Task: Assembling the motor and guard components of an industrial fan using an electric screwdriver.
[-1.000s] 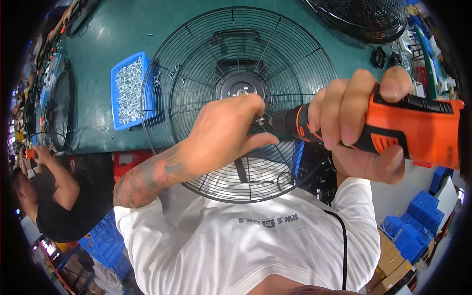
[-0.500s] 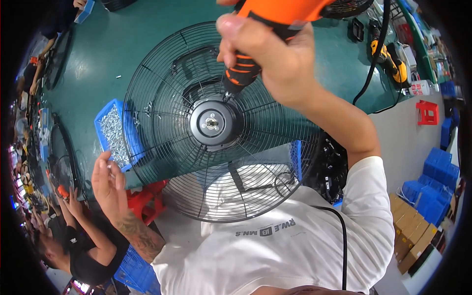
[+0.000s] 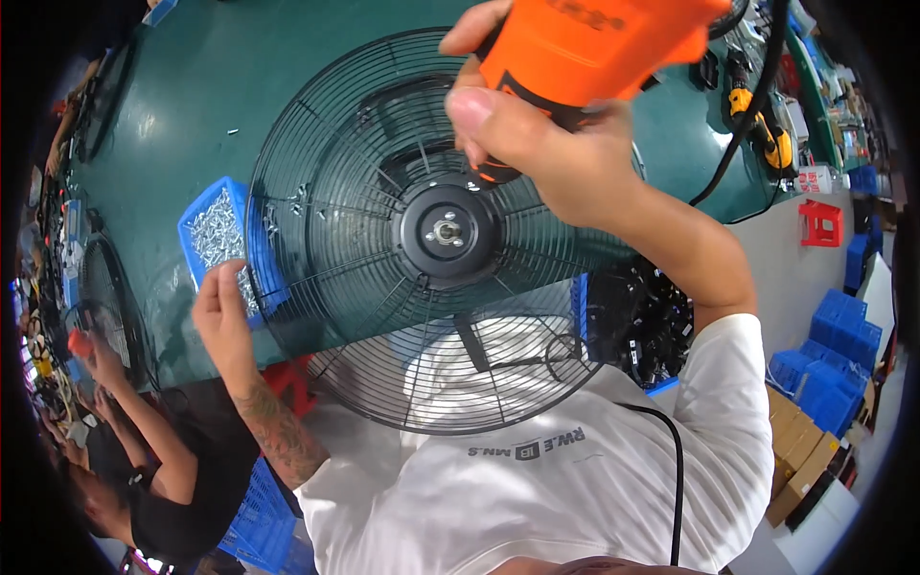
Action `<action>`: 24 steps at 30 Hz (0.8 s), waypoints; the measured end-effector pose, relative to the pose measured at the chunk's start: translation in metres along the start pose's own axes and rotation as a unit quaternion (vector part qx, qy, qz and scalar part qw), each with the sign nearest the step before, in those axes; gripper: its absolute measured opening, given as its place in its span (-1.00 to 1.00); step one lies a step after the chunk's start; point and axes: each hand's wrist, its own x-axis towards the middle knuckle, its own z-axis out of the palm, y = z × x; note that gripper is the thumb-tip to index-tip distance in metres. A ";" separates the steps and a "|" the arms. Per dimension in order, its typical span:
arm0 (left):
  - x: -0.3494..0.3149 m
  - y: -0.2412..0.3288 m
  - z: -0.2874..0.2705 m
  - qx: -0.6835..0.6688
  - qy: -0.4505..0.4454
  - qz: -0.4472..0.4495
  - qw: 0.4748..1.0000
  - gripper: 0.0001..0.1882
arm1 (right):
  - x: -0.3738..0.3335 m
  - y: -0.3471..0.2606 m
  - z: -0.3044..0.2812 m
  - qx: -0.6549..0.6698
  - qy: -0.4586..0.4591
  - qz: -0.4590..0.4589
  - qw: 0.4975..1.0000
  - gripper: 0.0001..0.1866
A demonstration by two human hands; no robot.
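My right hand (image 3: 565, 158) is wrapped round an orange and black electric screwdriver (image 3: 585, 57). Its dark nose points down at the upper rim of the black motor hub (image 3: 448, 233), and the hand hides the tip. Around the hub spreads a round black wire fan guard (image 3: 359, 331), lying partly on the green table and partly over my lap. At the left, my left hand (image 3: 222, 321) has its fingers pinched together at the near end of a blue bin (image 3: 198, 204) of silver screws (image 3: 217, 230). What the fingertips hold, if anything, does not show.
A yellow and black cordless drill (image 3: 767, 134) lies at the table's right, beside a hanging black cable (image 3: 738, 144). Blue crates (image 3: 834, 345) and cardboard boxes (image 3: 800, 450) stand at far right. Another person (image 3: 158, 470) works at the left.
My left hand has moved up to the screw bin, its fingers closing together. The screwdriver and right hand have shifted right in view; the guard and hub also appear further right.
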 end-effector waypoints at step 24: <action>-0.010 -0.011 0.031 -0.027 -0.009 0.041 0.999 -0.88 | -0.009 0.003 0.015 0.019 -0.096 0.066 0.993 -0.44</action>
